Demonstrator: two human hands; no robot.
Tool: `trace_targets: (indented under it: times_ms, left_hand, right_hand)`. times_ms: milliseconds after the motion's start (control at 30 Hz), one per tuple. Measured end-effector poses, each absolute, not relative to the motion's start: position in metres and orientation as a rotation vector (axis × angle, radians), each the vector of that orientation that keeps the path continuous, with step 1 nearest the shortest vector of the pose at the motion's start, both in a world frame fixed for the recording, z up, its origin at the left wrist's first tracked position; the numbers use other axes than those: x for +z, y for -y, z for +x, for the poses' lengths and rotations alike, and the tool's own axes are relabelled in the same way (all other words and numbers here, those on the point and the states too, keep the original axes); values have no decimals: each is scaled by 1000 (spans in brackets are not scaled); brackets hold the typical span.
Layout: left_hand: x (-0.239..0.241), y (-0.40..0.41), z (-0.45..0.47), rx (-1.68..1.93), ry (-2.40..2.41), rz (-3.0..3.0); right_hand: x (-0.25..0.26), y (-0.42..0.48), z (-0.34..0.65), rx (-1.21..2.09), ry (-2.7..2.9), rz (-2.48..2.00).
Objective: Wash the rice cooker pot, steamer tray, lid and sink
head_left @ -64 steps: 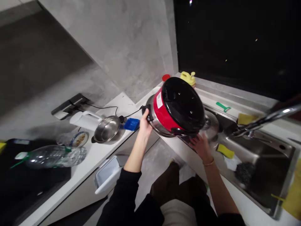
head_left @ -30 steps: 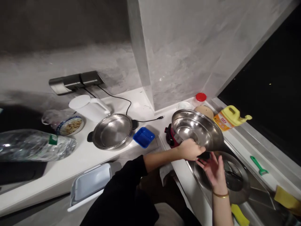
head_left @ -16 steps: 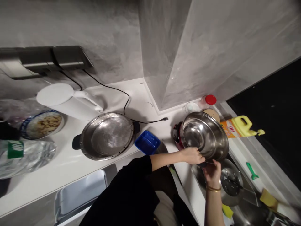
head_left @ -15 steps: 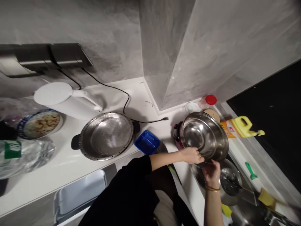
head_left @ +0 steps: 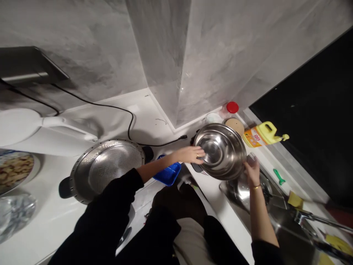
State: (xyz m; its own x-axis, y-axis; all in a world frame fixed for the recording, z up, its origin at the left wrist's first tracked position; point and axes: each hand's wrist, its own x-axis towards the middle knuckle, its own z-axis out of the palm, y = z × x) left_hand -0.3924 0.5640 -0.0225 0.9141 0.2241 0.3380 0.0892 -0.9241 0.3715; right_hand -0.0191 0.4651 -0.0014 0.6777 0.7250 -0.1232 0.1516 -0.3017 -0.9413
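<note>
A wide stainless steel pot [head_left: 230, 154] sits at the corner of the counter, its hollow facing up, over what looks like a dark red cooker mostly hidden beneath it. My left hand [head_left: 192, 154] reaches across the pot's left rim with fingers stretched out, a ring on one finger, just above a dark handle [head_left: 196, 168]. At the right rim, my right hand [head_left: 251, 170] grips the pot's edge; its underside fingers are partly hidden. Left of my forearm lies a shallow steel steamer pan [head_left: 110, 162] with a perforated rim and black handles.
A blue plastic tray [head_left: 171, 175] lies by my left forearm. A black cord [head_left: 129, 117] crosses the counter. The white kettle [head_left: 60, 134] is far left. Behind the pot stand a yellow detergent jug [head_left: 261, 134] and a red-lidded jar [head_left: 232, 107]. The sink [head_left: 289, 235] holds steel ware nearby.
My left hand has left the pot's front edge for its left rim, fingers now extended. My right hand has moved up along the right rim. The view has shifted right.
</note>
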Motion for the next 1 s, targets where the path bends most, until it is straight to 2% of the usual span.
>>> trace_targets:
  times_ms: [167,300,533,700,1000]
  left_hand:
    - [-38,-579,-434,492,-1099,2555]
    - [-67,-580,-431,406,-1633,2208]
    - [-98,-601,-409,149,-1800,1980]
    - [-99,-600,-415,178,-1797,1928]
    - [-55,-561,-434,547,-1820,1831]
  right_hand:
    - [3,-458,-45,390,1526,-1919]
    - [7,-438,-66,325,2144,-1853]
    - [10,-431,-85,152,2645,-1707]
    - [21,-434,-123,-77,2635,-1591]
    - [74,-492,-187,-254,2392,-2150]
